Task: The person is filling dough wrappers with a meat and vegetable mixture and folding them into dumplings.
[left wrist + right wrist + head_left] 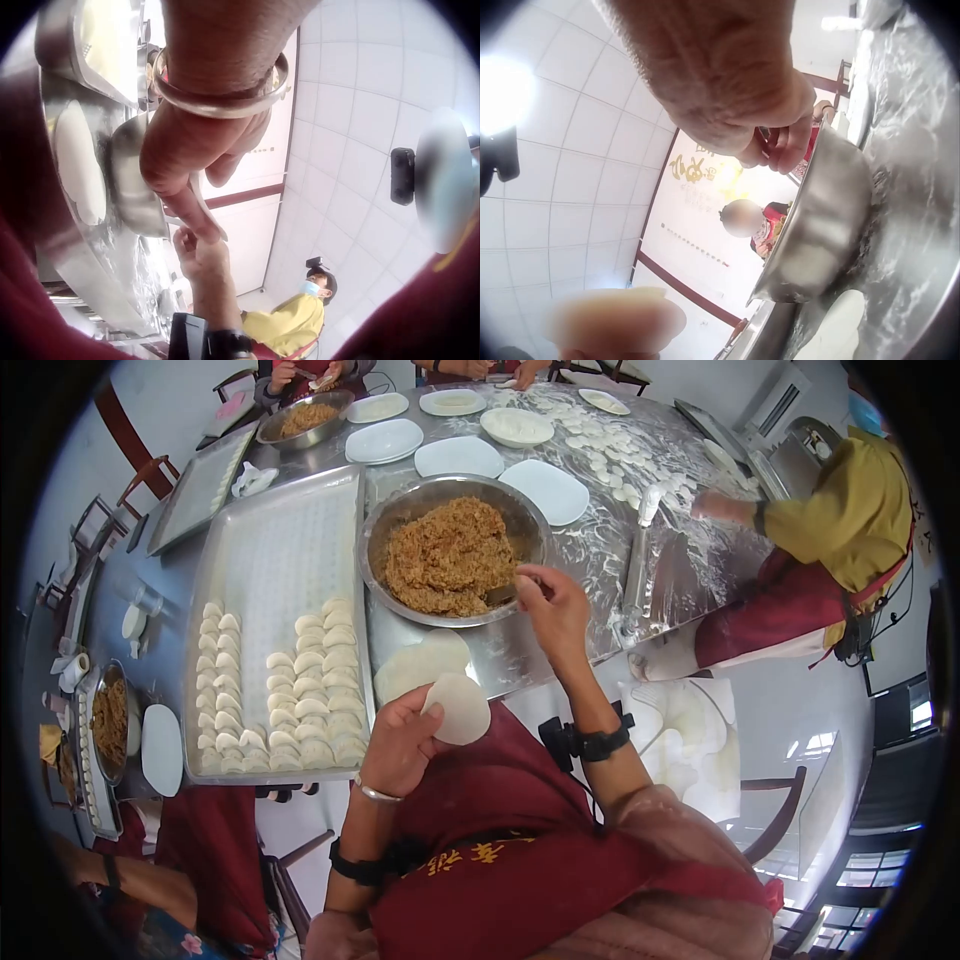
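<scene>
My left hand (392,748) holds a round dumpling wrapper (464,710) between thumb and fingers, in front of the apron. In the left wrist view the wrapper (200,196) shows edge-on. At the near right rim of the steel bowl (541,545), my right hand (558,618) pinches the handle of a small flat spatula (501,595). Its blade meets the brown minced filling (450,555). More wrappers (402,672) lie at the table edge beside the left hand. The right wrist view shows the fingers over the bowl (826,217), the spatula mostly hidden there.
Left of the bowl, a metal tray (285,530) bears rows of folded dumplings (313,685). White plates (458,457) stand behind the bowl. Floured wrappers (610,455) spread over the right of the table. A person in yellow (850,500) works there; others stand across and left.
</scene>
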{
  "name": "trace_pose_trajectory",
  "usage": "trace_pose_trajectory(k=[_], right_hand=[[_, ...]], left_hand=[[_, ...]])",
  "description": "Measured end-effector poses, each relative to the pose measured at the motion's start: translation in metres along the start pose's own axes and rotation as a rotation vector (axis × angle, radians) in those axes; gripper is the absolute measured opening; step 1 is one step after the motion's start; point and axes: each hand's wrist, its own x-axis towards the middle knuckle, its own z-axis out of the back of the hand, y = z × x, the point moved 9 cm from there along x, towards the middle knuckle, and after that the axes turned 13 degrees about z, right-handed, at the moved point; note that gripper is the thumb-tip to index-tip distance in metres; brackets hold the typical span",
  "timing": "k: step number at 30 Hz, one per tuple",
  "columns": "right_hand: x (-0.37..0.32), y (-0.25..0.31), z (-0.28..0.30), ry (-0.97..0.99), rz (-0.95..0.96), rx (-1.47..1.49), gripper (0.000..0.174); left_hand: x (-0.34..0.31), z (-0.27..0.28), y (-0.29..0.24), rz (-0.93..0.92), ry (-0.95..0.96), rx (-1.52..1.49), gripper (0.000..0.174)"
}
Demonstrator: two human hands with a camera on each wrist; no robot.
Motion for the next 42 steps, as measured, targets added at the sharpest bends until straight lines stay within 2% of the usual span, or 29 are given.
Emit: trace_pose_trajectory(k=[4,7,10,13,16,20,23,27,29,33,36,37,40,42], right_hand=[[0.009,0.006,-0.022,0.103,0.051,-0.087,0.015],[0.012,0.03,-0.021,0.138,0.303,-0.218,0.015],[0.025,0.032,0.004,0.138,0.198,-0.111,0.017],[0.05,0.034,0.029,0.014,0.08,0.066,0.019],[0.083,0.032,0.028,-0.029,0.15,0.088,0.018],[0.13,-0.018,0.003,0.008,0.082,0.173,0.016],[0.155,-0.064,-0.029,0.147,0.025,0.075,0.018],[0.155,-0.078,-0.052,0.154,-0.011,0.072,0.015],[0.152,-0.069,-0.052,0.192,0.023,0.091,0.015],[0.12,-0.047,-0.044,0.307,0.064,0.12,0.011],[0.079,0.013,-0.034,0.438,0.458,-0.149,0.012],[0.067,0.025,-0.031,0.4,0.638,-0.189,0.013],[0.058,0.04,-0.021,0.412,0.703,-0.156,0.014],[0.073,0.036,0.001,0.321,0.459,-0.035,0.016]], left_hand=[[-0.005,-0.009,-0.006,-0.012,0.044,-0.041,0.041],[-0.004,-0.007,-0.002,-0.021,0.06,-0.076,0.047],[-0.003,-0.004,0.0,-0.008,0.069,-0.083,0.048],[-0.004,-0.001,0.003,-0.005,0.074,-0.118,0.047],[-0.001,0.0,0.001,-0.026,0.073,-0.15,0.046],[0.009,-0.002,-0.015,-0.1,0.07,-0.166,0.045],[0.026,0.0,-0.034,-0.155,0.078,-0.219,0.043],[0.069,0.023,-0.045,-0.204,0.075,-0.301,0.035],[0.084,0.038,-0.045,-0.244,-0.002,-0.336,0.034],[0.088,0.041,-0.042,-0.244,-0.026,-0.332,0.036],[0.093,0.045,-0.039,-0.239,-0.01,-0.336,0.037],[0.092,0.043,-0.04,-0.235,-0.007,-0.342,0.037],[0.085,0.04,-0.041,-0.227,0.001,-0.355,0.037],[0.08,0.039,-0.041,-0.226,0.023,-0.368,0.038]])
